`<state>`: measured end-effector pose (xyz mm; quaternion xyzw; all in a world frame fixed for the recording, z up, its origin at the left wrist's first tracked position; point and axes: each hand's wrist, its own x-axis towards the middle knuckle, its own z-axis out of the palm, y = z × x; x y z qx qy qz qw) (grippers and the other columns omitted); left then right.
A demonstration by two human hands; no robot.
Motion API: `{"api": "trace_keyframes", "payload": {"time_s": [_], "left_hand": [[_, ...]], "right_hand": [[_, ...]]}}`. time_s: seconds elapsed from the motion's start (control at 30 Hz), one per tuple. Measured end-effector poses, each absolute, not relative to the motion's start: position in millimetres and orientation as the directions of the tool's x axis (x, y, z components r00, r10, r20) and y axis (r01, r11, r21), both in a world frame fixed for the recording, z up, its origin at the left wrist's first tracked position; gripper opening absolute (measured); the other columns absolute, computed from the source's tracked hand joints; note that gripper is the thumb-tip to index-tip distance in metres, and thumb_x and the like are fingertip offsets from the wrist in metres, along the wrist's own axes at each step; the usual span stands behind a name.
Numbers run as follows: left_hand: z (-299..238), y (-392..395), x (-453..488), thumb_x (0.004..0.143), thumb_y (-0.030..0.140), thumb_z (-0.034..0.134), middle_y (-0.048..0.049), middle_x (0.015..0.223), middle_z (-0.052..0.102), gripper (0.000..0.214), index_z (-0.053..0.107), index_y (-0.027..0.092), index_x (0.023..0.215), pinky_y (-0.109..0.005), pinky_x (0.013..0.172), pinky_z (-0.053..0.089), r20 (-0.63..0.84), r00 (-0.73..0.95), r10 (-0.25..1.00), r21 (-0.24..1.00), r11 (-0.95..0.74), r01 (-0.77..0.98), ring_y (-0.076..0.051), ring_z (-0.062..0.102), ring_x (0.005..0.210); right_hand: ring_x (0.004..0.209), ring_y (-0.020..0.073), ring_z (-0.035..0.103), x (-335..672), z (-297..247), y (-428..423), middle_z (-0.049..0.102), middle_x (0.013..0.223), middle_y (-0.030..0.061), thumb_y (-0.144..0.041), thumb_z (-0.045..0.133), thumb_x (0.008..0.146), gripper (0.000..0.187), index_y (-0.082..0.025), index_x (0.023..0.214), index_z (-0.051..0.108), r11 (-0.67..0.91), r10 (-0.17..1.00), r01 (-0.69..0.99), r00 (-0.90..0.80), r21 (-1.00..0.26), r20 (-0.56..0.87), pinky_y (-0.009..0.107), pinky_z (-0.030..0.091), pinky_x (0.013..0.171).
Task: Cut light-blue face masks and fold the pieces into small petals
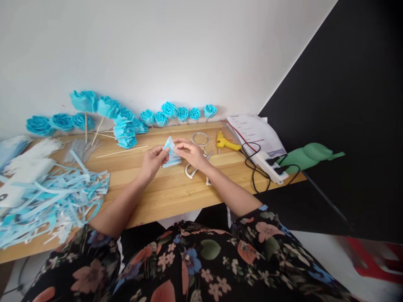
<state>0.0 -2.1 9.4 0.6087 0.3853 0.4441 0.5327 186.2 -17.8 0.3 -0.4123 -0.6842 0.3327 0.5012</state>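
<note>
Both hands meet over the middle of the wooden table (pixel 163 193). My left hand (pixel 153 161) pinches a small light-blue paper piece (pixel 169 145) from the left. My right hand (pixel 191 152) pinches the same piece from the right, fingers closed on its top edge. More light-blue paper (pixel 172 161) lies on the table just under the hands. White-handled scissors (pixel 192 171) lie beneath my right wrist.
Blue paper roses (pixel 126 126) on sticks line the wall. A heap of blue paper strips (pixel 47 197) fills the left. A wire ring (pixel 200 138), yellow glue gun (pixel 226 142), power strip (pixel 269 165) with cables, printed sheets (pixel 255 130) and a green object (pixel 307 155) sit right.
</note>
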Motion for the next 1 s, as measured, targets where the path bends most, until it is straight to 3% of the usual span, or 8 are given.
{"api": "trace_keyframes", "payload": {"time_s": [0.17, 0.37, 0.47, 0.57, 0.63, 0.83, 1.0], "left_hand": [[8.8, -3.2, 0.6, 0.08, 0.049, 0.07, 0.001, 0.05, 0.053, 0.04, 0.059, 0.017, 0.058, -0.022, 0.048, 0.035, 0.144, 0.31, 0.94, 0.987, -0.158, 0.018, -0.009, 0.045, 0.047], [9.9, -3.2, 1.2, 0.079, 0.049, 0.07, 0.0007, 0.05, 0.054, 0.04, 0.059, 0.018, 0.057, -0.022, 0.048, 0.035, 0.145, 0.318, 0.937, 0.985, -0.168, 0.044, -0.009, 0.045, 0.046], [12.0, -4.6, 2.1, 0.078, 0.049, 0.071, 0.0007, 0.05, 0.054, 0.04, 0.059, 0.017, 0.057, -0.022, 0.048, 0.035, 0.131, 0.324, 0.937, 0.985, -0.159, 0.062, -0.008, 0.045, 0.046], [12.7, -5.3, 2.9, 0.077, 0.05, 0.071, 0.0008, 0.05, 0.055, 0.041, 0.059, 0.017, 0.057, -0.022, 0.048, 0.036, 0.129, 0.334, 0.934, 0.982, -0.166, 0.085, -0.008, 0.045, 0.047], [12.0, -5.1, 3.3, 0.077, 0.051, 0.071, 0.0006, 0.051, 0.055, 0.041, 0.059, 0.017, 0.057, -0.022, 0.048, 0.037, 0.138, 0.34, 0.93, 0.98, -0.179, 0.092, -0.008, 0.046, 0.047], [9.5, -3.4, 3.0, 0.074, 0.053, 0.075, 0.0004, 0.052, 0.057, 0.041, 0.059, 0.017, 0.059, -0.021, 0.048, 0.039, 0.131, 0.34, 0.931, 0.983, -0.167, 0.079, -0.009, 0.048, 0.048], [11.7, -2.9, 1.7, 0.072, 0.051, 0.075, -0.0002, 0.052, 0.058, 0.039, 0.06, 0.017, 0.06, -0.021, 0.046, 0.039, 0.088, 0.374, 0.923, 0.991, -0.119, 0.059, -0.009, 0.048, 0.045]], "right_hand": [[0.088, 0.0147, 0.066, 183.3, -4.7, -16.2, 0.071, 0.102, 0.0038, -0.045, 0.071, 0.081, 0.027, -0.019, 0.088, 0.067, 0.301, 0.95, 0.101, -0.117, -0.948, 0.289, 0.029, 0.052, 0.084], [0.082, 0.0133, 0.064, 182.8, -4.5, -15.9, 0.069, 0.09, 0.0012, -0.046, 0.072, 0.078, 0.03, -0.018, 0.086, 0.064, 0.259, 0.964, 0.096, -0.096, -0.961, 0.25, 0.027, 0.052, 0.08], [0.081, 0.0129, 0.063, 183.0, -5.6, -14.9, 0.068, 0.089, 0.0004, -0.043, 0.073, 0.078, 0.036, -0.019, 0.104, 0.064, 0.261, 0.962, 0.053, -0.096, -0.964, 0.256, 0.026, 0.051, 0.077], [0.077, 0.0118, 0.062, 183.8, -6.4, -13.8, 0.068, 0.088, -0.0011, -0.038, 0.072, 0.08, 0.057, -0.02, 0.131, 0.055, 0.265, 0.957, 0.017, -0.123, -0.964, 0.261, 0.024, 0.05, 0.073], [0.075, 0.0113, 0.06, 184.5, -6.7, -13.6, 0.067, 0.086, -0.0018, -0.037, 0.07, 0.081, 0.06, -0.02, 0.136, 0.054, 0.266, 0.955, 0.024, -0.141, -0.964, 0.261, 0.024, 0.049, 0.071], [0.077, 0.0123, 0.062, 185.4, -8.1, -15.1, 0.068, 0.087, -0.0003, -0.039, 0.068, 0.083, 0.05, -0.02, 0.129, 0.062, 0.249, 0.959, 0.084, -0.158, -0.965, 0.234, 0.025, 0.05, 0.072], [0.086, 0.0147, 0.065, 184.1, -5.4, -17.4, 0.071, 0.094, 0.0032, -0.046, 0.069, 0.082, 0.041, -0.018, 0.112, 0.069, 0.235, 0.959, 0.037, -0.174, -0.971, 0.226, 0.027, 0.051, 0.08]]}}
